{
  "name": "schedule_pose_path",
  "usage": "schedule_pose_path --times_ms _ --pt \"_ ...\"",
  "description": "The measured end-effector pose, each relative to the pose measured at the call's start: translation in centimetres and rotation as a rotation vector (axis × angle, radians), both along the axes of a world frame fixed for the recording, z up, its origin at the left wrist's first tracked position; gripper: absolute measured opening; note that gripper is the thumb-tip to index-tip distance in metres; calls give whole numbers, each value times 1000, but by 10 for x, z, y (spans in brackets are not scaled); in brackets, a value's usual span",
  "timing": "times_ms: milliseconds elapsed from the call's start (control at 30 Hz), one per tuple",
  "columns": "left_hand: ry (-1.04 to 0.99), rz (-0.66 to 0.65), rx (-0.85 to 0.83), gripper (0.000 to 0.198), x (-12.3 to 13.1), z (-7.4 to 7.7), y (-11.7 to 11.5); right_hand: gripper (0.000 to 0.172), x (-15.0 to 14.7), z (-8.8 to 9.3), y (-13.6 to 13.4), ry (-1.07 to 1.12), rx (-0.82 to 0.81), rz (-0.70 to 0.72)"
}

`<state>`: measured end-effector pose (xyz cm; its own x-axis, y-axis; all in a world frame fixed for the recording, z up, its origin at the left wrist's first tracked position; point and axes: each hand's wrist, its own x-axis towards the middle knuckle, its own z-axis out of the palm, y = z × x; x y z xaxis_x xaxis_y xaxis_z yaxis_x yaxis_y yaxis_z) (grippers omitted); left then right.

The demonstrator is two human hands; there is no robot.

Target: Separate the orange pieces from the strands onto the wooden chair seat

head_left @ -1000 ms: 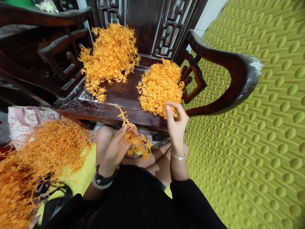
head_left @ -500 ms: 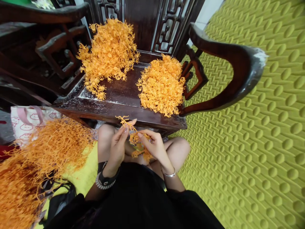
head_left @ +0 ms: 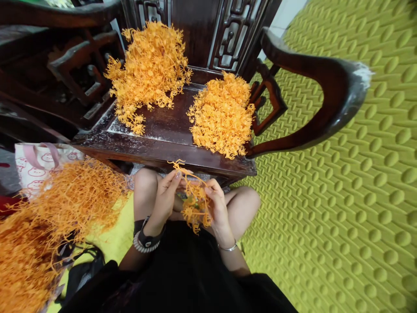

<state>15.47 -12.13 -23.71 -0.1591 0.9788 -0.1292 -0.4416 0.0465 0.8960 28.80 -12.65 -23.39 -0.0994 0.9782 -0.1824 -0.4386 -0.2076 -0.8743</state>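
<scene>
- Right hand [head_left: 217, 208] has come in beside the left hand [head_left: 163, 202], both pinching a small orange tangle [head_left: 196, 211]
- Tangle's just off the chair [head_left: 163, 153] edge, near a bigger pile [head_left: 222, 115] on it

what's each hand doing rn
left hand: closed, pinching a clump of orange strands
right hand: closed, holding the same clump
</scene>
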Motion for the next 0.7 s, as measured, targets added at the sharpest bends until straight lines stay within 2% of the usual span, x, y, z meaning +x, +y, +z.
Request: schedule_pose_path --times_ms 133,233,333,500,633,700 --pt "-56 32 27 23 5 -3 0 22 -8 1 -4 75 10 -148" --pt "-85 54 13 23 8 2 -2 20 -14 2 -5 103 31 -201" --pt "-174 76 -14 26 7 10 -3 18 -18 0 -4 153 9 -187" --pt "-337 -39 -24 21 5 8 -2 11 -15 -4 7 229 -25 -113" --pt "-168 15 94 21 4 -3 -5 15 -13 -5 9 194 -80 9" --pt "-38 -62 146 28 3 -6 -6 14 -14 -5 6 164 -77 -5"
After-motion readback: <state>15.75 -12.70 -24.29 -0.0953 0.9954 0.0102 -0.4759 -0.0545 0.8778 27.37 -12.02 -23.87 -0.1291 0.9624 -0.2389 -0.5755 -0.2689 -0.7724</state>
